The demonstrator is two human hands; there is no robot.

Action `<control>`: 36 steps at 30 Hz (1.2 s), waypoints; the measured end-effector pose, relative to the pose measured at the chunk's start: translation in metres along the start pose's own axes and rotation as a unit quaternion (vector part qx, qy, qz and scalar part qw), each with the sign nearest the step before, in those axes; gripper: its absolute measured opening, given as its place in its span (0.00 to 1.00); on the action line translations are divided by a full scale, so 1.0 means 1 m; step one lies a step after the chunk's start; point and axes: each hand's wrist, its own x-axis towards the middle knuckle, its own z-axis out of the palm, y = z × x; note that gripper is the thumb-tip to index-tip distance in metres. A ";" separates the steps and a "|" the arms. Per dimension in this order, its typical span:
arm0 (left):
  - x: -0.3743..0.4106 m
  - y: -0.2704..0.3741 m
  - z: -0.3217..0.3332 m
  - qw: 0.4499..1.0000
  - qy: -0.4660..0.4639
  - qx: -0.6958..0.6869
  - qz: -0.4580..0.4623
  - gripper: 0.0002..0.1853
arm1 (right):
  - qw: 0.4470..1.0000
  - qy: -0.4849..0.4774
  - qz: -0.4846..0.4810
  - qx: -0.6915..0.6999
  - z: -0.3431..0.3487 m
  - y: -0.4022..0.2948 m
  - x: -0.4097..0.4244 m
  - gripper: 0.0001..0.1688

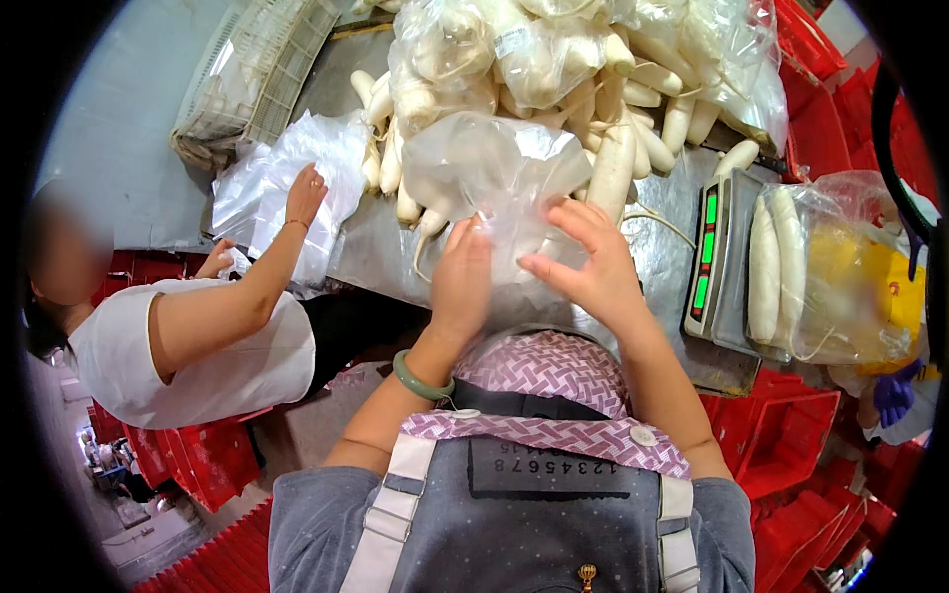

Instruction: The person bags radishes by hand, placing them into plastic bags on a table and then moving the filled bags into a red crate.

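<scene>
In front of me a clear plastic bag (504, 163) is spread out, its far part puffed up over several white radishes. My left hand (463, 278) is blurred and has its fingertips closed on the bag's near left side. On the bag's right side, my right hand (589, 256) keeps its thumb and fingers apart, fingertips against the film. Just beyond the bag, loose white radishes (615, 167) lie on the metal table (385, 248). Behind them, bagged radishes (445, 52) are heaped up. Whether the bag in my hands holds anything is unclear.
Two radishes (764, 267) in a bag rest on a digital scale (704, 259) at right. A co-worker at left has a hand (305, 194) over stacked plastic bags (296, 215). A plastic crate (282, 81) stands behind. Red crates (786, 445) and a purple-gloved hand (895, 396) are at right.
</scene>
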 end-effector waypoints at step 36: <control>-0.054 -0.015 -0.087 0.988 -0.099 0.086 -0.080 0.39 | 0.803 0.083 0.279 0.519 -0.062 0.030 -0.044 0.12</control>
